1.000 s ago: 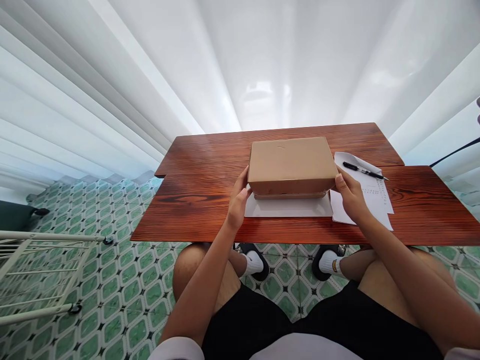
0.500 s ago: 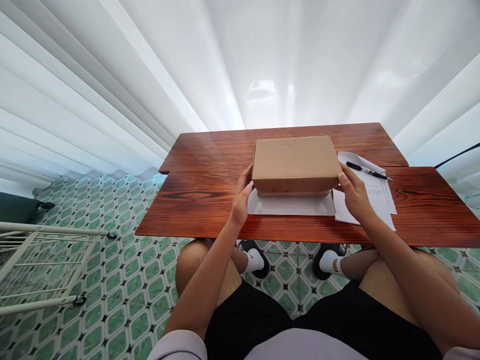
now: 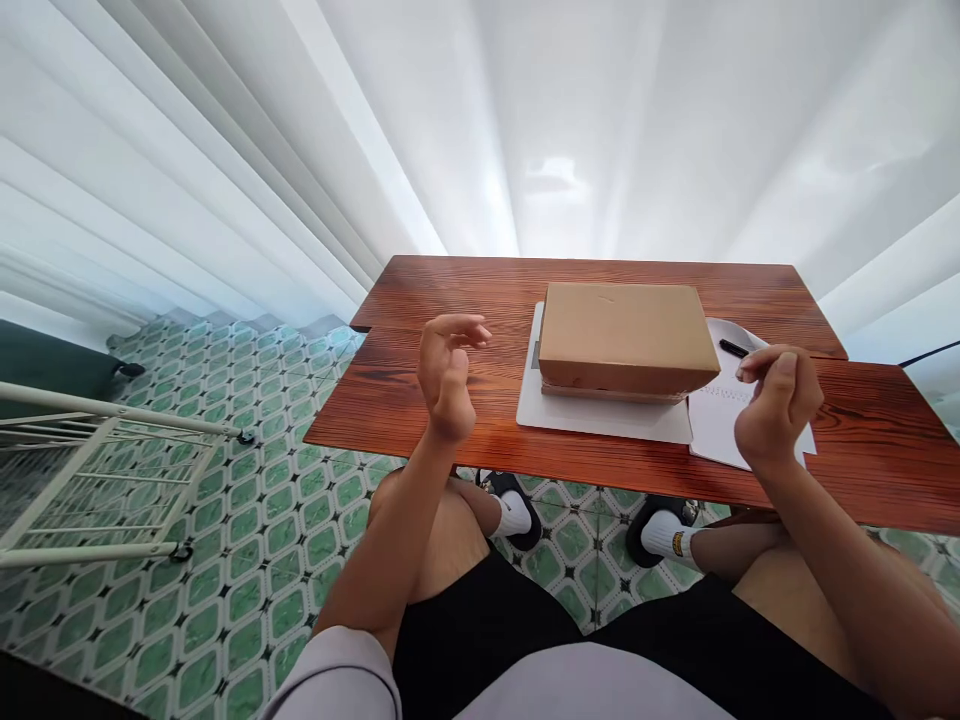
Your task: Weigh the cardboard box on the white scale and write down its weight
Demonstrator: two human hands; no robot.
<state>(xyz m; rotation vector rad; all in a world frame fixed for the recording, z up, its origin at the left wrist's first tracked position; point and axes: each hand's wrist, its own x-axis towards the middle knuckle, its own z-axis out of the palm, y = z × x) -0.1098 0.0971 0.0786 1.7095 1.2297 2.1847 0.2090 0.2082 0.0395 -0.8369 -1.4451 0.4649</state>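
A closed brown cardboard box rests on a flat grey-white board on the red-brown wooden table. My left hand hovers to the left of the box, off it, fingers curled loosely and apart, holding nothing. My right hand hangs to the right of the box, over a white sheet of paper, fingers bent with nothing in them. Neither hand touches the box.
A black pen lies on the paper, partly hidden behind the box and my right hand. White curtains hang behind the table. A white metal rack stands on the green tiled floor at the left. My knees and feet are under the table.
Both hands have let go of the box's sides and drawn back towards me. The box now lies on the board. The view has shifted left.
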